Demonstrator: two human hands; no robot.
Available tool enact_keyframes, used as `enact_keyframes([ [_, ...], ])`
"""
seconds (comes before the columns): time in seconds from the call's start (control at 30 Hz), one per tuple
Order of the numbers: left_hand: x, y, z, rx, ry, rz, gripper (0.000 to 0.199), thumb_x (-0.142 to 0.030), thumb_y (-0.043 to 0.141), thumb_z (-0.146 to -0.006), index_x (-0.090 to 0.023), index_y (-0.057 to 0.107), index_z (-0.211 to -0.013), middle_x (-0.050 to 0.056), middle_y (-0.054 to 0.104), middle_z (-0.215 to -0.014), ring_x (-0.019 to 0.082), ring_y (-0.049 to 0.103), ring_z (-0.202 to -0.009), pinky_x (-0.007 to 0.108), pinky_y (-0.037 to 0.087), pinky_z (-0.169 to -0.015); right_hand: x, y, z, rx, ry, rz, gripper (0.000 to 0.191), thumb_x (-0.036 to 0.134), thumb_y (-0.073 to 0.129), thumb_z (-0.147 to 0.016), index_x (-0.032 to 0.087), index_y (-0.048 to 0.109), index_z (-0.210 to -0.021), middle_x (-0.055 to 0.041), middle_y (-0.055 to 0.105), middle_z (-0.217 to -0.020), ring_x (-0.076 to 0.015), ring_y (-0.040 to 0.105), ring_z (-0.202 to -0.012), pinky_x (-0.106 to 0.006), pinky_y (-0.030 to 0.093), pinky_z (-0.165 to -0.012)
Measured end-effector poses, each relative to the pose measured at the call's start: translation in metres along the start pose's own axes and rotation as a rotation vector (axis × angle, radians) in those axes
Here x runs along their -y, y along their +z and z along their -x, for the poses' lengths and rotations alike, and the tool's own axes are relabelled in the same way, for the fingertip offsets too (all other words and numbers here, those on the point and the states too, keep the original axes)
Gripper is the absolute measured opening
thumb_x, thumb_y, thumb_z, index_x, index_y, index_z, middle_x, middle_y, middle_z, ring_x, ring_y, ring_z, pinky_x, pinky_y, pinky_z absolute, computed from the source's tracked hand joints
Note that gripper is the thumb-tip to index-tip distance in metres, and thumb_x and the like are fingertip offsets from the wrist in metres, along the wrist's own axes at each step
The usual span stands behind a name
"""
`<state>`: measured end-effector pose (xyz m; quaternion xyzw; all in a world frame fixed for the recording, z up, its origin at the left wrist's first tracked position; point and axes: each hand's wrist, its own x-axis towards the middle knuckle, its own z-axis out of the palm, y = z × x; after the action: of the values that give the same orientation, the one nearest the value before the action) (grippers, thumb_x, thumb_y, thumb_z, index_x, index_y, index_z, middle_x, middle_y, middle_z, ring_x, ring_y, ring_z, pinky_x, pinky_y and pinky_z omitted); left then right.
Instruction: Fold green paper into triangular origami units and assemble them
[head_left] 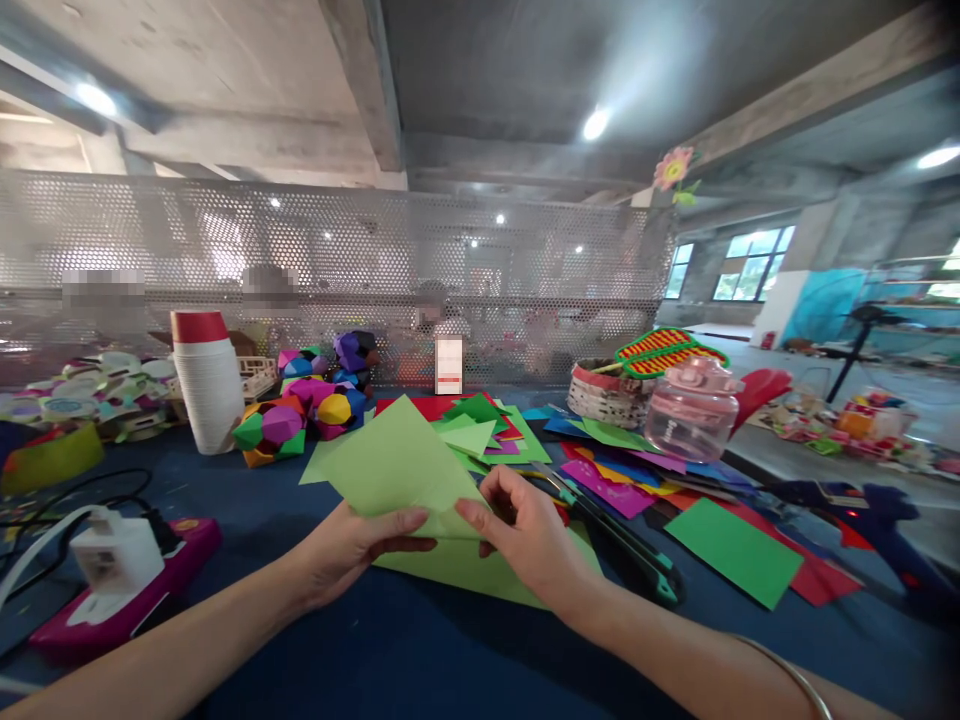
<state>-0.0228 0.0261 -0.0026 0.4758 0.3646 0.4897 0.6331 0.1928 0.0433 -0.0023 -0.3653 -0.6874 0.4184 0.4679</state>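
A light green sheet of paper (405,455) is held up over the table between both hands, one pointed corner facing away from me. My left hand (360,545) grips its lower left edge, thumb on top and fingers underneath. At the lower right edge, my right hand (525,520) pinches the paper between thumb and curled fingers. Below the hands lies another light green sheet (465,570), partly covered. A black and green utility knife (622,535) rests just right of my right hand. Behind the held sheet are several green paper pieces (480,410).
Stacked paper cups (206,385) and colourful folded paper balls (281,425) stand at the left, behind a purple power strip (127,590). To the right are a pink bottle (691,410), a basket (604,392), coloured sheets (735,550) and a blue glue gun (877,520). A perforated screen (337,240) rises behind.
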Motion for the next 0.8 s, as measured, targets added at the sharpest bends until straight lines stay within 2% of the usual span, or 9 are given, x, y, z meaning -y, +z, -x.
enact_keyframes([
  [0.1,-0.0021,-0.0008,0.0002,-0.037,0.005,0.035,0.072,-0.027,0.094,-0.065,-0.023,0.066,-0.131,0.008,0.076,-0.116,0.028,0.071,-0.104,0.039,0.062,-0.085,0.0015,0.0012,0.0009,-0.008,-0.005,-0.055,0.043,0.053,0.076,-0.078,0.024,0.047,-0.093,0.0066,0.044,-0.073,-0.0122,0.049,-0.062,-0.025,0.054,-0.05],
  [0.2,-0.0045,-0.0008,-0.0003,-0.098,0.006,0.066,0.072,-0.023,0.095,-0.062,-0.023,0.067,-0.128,0.008,0.077,-0.113,0.027,0.073,-0.1,0.038,0.064,-0.082,0.0028,-0.0001,0.0017,0.02,0.026,-0.019,0.053,0.05,0.076,-0.079,0.022,0.048,-0.115,0.0025,0.058,-0.082,-0.0145,0.058,-0.067,-0.027,0.054,-0.055],
  [0.27,-0.0054,-0.0008,-0.0007,-0.127,0.009,0.077,0.071,-0.021,0.096,-0.061,-0.022,0.069,-0.126,0.007,0.077,-0.111,0.026,0.073,-0.098,0.037,0.065,-0.08,0.0033,-0.0019,0.0019,0.049,0.011,0.059,0.051,0.048,0.075,-0.08,0.02,0.055,-0.119,-0.0024,0.064,-0.09,-0.0166,0.061,-0.075,-0.028,0.053,-0.061],
  [0.33,-0.0053,-0.0011,-0.001,-0.132,0.01,0.081,0.069,-0.02,0.096,-0.06,-0.022,0.07,-0.124,0.007,0.078,-0.109,0.026,0.074,-0.096,0.037,0.065,-0.079,0.0036,-0.0036,0.0018,0.068,-0.021,0.12,0.043,0.047,0.073,-0.082,0.019,0.062,-0.112,-0.0037,0.067,-0.09,-0.0174,0.062,-0.078,-0.028,0.051,-0.064],
  [0.47,-0.0035,-0.0014,-0.0016,-0.105,0.01,0.089,0.064,-0.02,0.095,-0.063,-0.022,0.071,-0.122,0.007,0.078,-0.109,0.027,0.074,-0.097,0.038,0.066,-0.08,0.0038,-0.0046,0.0001,0.077,-0.025,0.097,0.029,0.047,0.07,-0.085,0.019,0.063,-0.089,0.0014,0.061,-0.072,-0.0131,0.056,-0.062,-0.025,0.046,-0.058],
  [0.6,-0.0031,-0.001,-0.0023,-0.091,0.004,0.082,0.06,-0.021,0.094,-0.064,-0.021,0.072,-0.12,0.008,0.077,-0.11,0.026,0.074,-0.097,0.038,0.065,-0.08,0.0033,-0.0028,-0.0023,0.057,0.011,0.071,0.032,0.047,0.07,-0.083,0.02,0.054,-0.074,0.0039,0.053,-0.064,-0.0116,0.055,-0.055,-0.024,0.042,-0.052],
  [0.8,-0.0047,-0.0008,-0.0037,-0.102,0.0,0.05,0.053,-0.026,0.095,-0.063,-0.018,0.075,-0.112,0.009,0.077,-0.113,0.023,0.074,-0.091,0.032,0.065,-0.075,0.0009,-0.0004,-0.0018,0.043,0.026,0.081,0.034,0.048,0.067,-0.082,0.02,0.051,-0.071,0.003,0.053,-0.064,-0.0116,0.057,-0.053,-0.024,0.04,-0.051],
])
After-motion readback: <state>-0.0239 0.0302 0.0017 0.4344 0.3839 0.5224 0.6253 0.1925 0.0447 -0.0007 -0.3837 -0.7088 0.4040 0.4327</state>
